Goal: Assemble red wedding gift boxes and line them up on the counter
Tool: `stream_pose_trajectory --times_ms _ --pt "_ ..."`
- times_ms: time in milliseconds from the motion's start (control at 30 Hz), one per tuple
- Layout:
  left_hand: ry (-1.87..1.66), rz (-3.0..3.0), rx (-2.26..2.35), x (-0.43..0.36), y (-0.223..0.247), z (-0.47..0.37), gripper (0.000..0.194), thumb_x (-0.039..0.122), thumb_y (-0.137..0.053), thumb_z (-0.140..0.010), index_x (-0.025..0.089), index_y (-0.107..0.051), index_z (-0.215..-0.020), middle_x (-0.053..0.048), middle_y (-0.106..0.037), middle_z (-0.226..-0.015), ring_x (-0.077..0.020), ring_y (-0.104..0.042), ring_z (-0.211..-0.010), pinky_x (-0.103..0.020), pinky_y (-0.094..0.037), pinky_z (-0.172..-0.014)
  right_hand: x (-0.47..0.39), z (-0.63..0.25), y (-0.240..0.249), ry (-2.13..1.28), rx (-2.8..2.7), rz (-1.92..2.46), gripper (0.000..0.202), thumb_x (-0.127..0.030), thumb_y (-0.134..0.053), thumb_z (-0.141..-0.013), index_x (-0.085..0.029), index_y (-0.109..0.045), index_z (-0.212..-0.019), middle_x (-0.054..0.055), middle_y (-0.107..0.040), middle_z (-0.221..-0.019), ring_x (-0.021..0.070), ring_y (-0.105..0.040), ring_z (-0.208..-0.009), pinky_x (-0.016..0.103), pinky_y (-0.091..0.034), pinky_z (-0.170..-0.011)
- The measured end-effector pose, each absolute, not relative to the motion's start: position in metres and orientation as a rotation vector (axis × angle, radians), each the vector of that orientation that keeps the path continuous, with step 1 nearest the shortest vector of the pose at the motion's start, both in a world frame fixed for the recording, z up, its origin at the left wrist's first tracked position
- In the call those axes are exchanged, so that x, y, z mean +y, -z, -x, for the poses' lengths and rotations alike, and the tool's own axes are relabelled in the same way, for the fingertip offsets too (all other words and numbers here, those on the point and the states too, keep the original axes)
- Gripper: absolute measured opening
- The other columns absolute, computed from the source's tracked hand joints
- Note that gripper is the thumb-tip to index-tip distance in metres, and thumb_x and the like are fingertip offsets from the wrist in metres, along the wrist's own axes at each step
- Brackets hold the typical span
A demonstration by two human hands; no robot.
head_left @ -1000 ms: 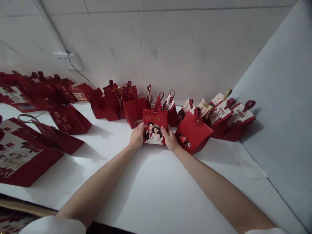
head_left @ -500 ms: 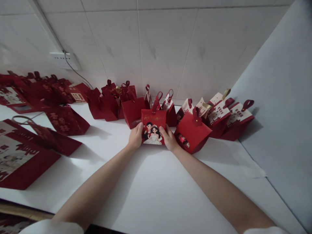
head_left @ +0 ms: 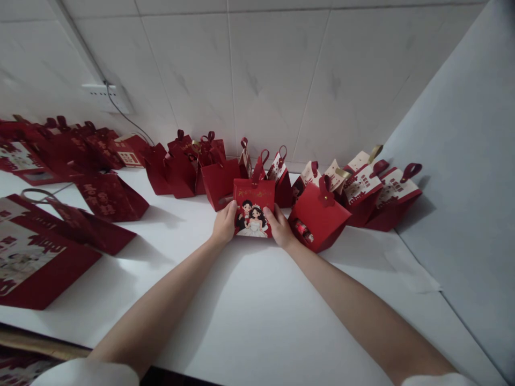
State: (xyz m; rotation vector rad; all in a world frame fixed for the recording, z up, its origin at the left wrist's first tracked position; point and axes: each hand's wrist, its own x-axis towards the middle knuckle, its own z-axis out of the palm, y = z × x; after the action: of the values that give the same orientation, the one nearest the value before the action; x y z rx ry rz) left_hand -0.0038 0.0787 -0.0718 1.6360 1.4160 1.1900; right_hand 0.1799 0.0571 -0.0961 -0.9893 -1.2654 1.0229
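Note:
A red gift box (head_left: 254,209) printed with a cartoon bride and groom stands upright on the white table, between my two hands. My left hand (head_left: 225,222) grips its left side, thumb on the front edge. On the opposite side my right hand (head_left: 280,225) holds it the same way. The fingers behind the box are hidden. Close to my right hand is a plain red box (head_left: 321,217) with a strap handle and a small window. Another plain red box (head_left: 220,179) sits just behind my left hand.
Several red and white gift boxes (head_left: 392,198) stand at the right against a pale panel (head_left: 462,161). More red boxes (head_left: 108,195) crowd the left, with a large one (head_left: 36,257) near the front edge. A cable runs from a wall socket (head_left: 108,99) behind them.

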Motion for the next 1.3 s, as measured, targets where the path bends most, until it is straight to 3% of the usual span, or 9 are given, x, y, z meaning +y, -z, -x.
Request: stream_pose_trajectory --times_ms 233,500,800,1300 --pt "-1.191 -1.625 1.417 0.0802 0.0754 0.0042 0.071 0.071 -0.03 -0.091 0.015 -0.072 -0.105 -0.011 -0.075 -0.107 -0.0307 -0.067 -0.103 -0.036 -0.05 -0.087 0.0561 -0.1799 0.0955 -1.028 -1.265 0.995 0.044 -0.06 -0.054 -0.088 -0.026 -0.057 -0.116 0.004 -0.071 -0.104 0.0239 -0.064 -0.11 0.038 -0.048 -0.098" --pt "-1.206 -1.587 1.383 0.0807 0.0766 0.0041 0.07 0.07 -0.032 -0.091 0.016 -0.071 -0.111 -0.009 -0.073 -0.115 -0.0298 -0.067 -0.104 -0.035 -0.051 -0.088 0.0562 -0.1793 0.0958 -1.026 -1.258 1.009 0.045 -0.06 -0.054 -0.087 -0.027 -0.057 -0.117 0.004 -0.072 -0.102 0.0238 -0.065 -0.109 0.038 -0.049 -0.097" --pt "-1.217 -1.574 1.369 0.0798 0.0764 0.003 0.07 0.07 -0.032 -0.091 0.016 -0.071 -0.109 -0.01 -0.074 -0.111 -0.0295 -0.067 -0.105 -0.035 -0.051 -0.089 0.0557 -0.1803 0.0966 -1.01 -1.271 1.026 0.047 -0.062 -0.054 -0.088 -0.027 -0.057 -0.119 0.005 -0.068 -0.124 0.0246 -0.061 -0.118 0.039 -0.046 -0.102" --pt "-1.205 -1.591 1.38 0.0817 0.0799 0.0049 0.07 0.07 -0.032 -0.091 0.015 -0.071 -0.107 -0.012 -0.074 -0.11 -0.0298 -0.067 -0.105 -0.035 -0.05 -0.088 0.0552 -0.1794 0.0941 -1.023 -1.269 1.026 0.049 -0.062 -0.053 -0.088 -0.027 -0.055 -0.122 0.004 -0.069 -0.122 0.0261 -0.061 -0.12 0.042 -0.048 -0.102"
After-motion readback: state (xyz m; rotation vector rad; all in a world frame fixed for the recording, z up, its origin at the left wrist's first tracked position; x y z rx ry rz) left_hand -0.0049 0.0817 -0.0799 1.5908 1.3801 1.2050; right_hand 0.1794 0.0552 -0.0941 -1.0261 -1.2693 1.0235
